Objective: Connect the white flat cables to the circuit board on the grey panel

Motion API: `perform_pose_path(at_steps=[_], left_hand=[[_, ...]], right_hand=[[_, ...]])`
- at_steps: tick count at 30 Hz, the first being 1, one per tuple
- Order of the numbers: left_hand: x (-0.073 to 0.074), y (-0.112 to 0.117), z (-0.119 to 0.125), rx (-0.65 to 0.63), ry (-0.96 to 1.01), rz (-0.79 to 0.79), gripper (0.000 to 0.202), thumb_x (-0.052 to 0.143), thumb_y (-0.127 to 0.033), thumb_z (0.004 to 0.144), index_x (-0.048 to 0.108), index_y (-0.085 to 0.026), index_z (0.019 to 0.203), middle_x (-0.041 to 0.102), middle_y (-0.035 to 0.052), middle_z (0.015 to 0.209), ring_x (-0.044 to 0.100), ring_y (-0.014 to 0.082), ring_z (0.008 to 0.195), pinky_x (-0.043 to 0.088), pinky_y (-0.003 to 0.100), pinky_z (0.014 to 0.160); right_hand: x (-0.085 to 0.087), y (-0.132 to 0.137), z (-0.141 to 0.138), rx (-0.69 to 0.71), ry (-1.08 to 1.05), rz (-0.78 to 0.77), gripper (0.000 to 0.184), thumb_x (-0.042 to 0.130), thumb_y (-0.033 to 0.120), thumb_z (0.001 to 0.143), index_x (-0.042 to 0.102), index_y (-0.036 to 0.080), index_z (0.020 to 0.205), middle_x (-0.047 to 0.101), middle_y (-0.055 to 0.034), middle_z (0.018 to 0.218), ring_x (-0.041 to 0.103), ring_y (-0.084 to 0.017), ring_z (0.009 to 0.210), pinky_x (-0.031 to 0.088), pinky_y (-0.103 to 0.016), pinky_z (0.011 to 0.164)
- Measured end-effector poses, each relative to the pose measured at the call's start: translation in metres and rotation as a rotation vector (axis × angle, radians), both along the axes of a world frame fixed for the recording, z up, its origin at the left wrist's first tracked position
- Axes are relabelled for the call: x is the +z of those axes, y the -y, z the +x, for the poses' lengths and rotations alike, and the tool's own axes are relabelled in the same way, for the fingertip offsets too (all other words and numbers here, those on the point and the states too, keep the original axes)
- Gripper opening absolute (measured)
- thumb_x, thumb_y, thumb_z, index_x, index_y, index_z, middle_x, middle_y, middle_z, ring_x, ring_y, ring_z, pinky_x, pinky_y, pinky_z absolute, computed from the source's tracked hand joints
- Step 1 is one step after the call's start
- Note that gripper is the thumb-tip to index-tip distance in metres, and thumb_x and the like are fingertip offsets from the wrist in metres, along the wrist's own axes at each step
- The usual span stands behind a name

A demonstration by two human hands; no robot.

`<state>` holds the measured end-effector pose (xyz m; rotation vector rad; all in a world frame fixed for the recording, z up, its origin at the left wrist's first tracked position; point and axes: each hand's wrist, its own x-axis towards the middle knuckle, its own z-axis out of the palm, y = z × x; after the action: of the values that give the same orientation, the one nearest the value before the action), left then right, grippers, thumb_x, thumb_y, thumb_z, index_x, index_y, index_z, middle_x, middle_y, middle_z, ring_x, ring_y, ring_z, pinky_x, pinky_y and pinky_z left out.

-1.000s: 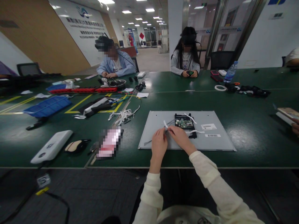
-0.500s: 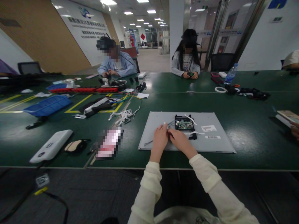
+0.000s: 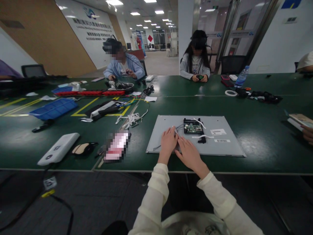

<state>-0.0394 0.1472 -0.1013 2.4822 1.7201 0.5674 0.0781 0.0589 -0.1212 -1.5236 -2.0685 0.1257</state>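
Note:
A flat grey panel (image 3: 230,145) lies on the green table, back side up. On it sits a green circuit board (image 3: 195,127) in a black frame, with white tape strips (image 3: 207,136) at its edge. Grey cables (image 3: 180,126) run left from the board and pass under my hands. My left hand (image 3: 168,142) lies over the cables, its fingers stretched out against the panel. Beside it, my right hand (image 3: 190,151) rests with fingers extended and the thumb apart, its fingertips touching near the left hand. What lies under the fingers is hidden.
To my left are a phone (image 3: 117,147), a mouse (image 3: 84,148), a white power bank (image 3: 59,148), tangled white strips (image 3: 132,120) and a blue basket (image 3: 55,109). A water bottle (image 3: 242,77) stands far right. Two people sit opposite; another person's hand (image 3: 307,134) shows at right.
My right hand has gone from pinching to lying flatter, with its fingers spread out. My left fingers have also straightened over the cables. The person across at left has raised a hand.

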Motion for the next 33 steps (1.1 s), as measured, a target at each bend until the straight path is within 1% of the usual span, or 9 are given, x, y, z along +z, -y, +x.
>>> perform_pose_path(at_steps=[7,12,16,19,22,26,29,33], left_hand=[[-0.007,0.006,0.004,-0.007,-0.026,0.046,0.045,0.042,-0.029,0.096,0.044,-0.015,0.139,0.053,0.0127,0.139,0.043,0.0255,0.134,0.031,0.043,0.111],[-0.01,0.008,0.007,-0.001,-0.055,0.041,0.046,0.041,-0.029,0.096,0.044,-0.016,0.14,0.052,0.0116,0.141,0.042,0.0251,0.135,0.03,0.041,0.111],[-0.013,0.008,0.01,-0.011,-0.068,0.041,0.045,0.04,-0.028,0.096,0.043,-0.015,0.14,0.053,0.012,0.14,0.041,0.0252,0.135,0.029,0.041,0.111],[-0.013,0.008,0.011,-0.017,-0.073,0.031,0.045,0.041,-0.029,0.096,0.044,-0.015,0.139,0.053,0.0135,0.139,0.043,0.0262,0.134,0.031,0.043,0.11],[-0.012,0.01,0.014,-0.016,-0.071,0.04,0.044,0.042,-0.029,0.096,0.045,-0.014,0.137,0.055,0.0153,0.136,0.047,0.0253,0.13,0.033,0.039,0.109],[-0.007,0.025,0.017,0.042,-0.062,0.053,0.04,0.044,-0.028,0.095,0.049,-0.011,0.131,0.063,0.018,0.123,0.058,0.0248,0.117,0.041,0.034,0.1],[-0.004,0.043,0.015,0.08,-0.056,0.068,0.037,0.041,-0.027,0.096,0.05,-0.011,0.128,0.065,0.0178,0.117,0.061,0.0239,0.111,0.043,0.032,0.095],[0.0,0.063,0.011,0.101,-0.064,0.076,0.035,0.041,-0.027,0.096,0.051,-0.011,0.126,0.067,0.0177,0.112,0.063,0.0238,0.107,0.044,0.031,0.09]], right_hand=[[0.003,0.005,0.005,-0.012,0.005,0.007,0.054,0.051,0.033,0.091,0.045,0.009,0.14,0.045,-0.0168,0.144,0.04,-0.025,0.135,0.031,-0.043,0.112],[0.0,0.006,0.009,-0.006,0.014,0.004,0.055,0.052,0.034,0.091,0.045,0.008,0.14,0.047,-0.0187,0.142,0.04,-0.026,0.135,0.031,-0.044,0.112],[-0.003,0.007,0.013,0.004,0.021,0.02,0.055,0.051,0.035,0.092,0.045,0.009,0.14,0.049,-0.0177,0.14,0.041,-0.027,0.134,0.032,-0.043,0.11],[-0.005,0.007,0.016,0.001,0.011,0.035,0.055,0.052,0.036,0.092,0.045,0.009,0.14,0.051,-0.0181,0.139,0.043,-0.028,0.133,0.033,-0.043,0.109],[-0.005,0.009,0.019,-0.002,0.008,0.032,0.051,0.053,0.035,0.091,0.049,0.009,0.135,0.053,-0.0176,0.136,0.046,-0.028,0.13,0.034,-0.042,0.108],[0.001,0.019,0.021,-0.002,0.028,0.02,0.04,0.051,0.034,0.092,0.055,0.012,0.125,0.059,-0.015,0.126,0.055,-0.025,0.117,0.04,-0.038,0.101],[0.005,0.033,0.019,-0.012,0.046,0.037,0.033,0.05,0.033,0.092,0.058,0.014,0.119,0.063,-0.013,0.118,0.059,-0.024,0.108,0.044,-0.035,0.094],[0.006,0.048,0.011,-0.04,0.05,0.068,0.027,0.048,0.03,0.093,0.06,0.015,0.112,0.065,-0.0121,0.11,0.06,-0.023,0.102,0.046,-0.032,0.088]])
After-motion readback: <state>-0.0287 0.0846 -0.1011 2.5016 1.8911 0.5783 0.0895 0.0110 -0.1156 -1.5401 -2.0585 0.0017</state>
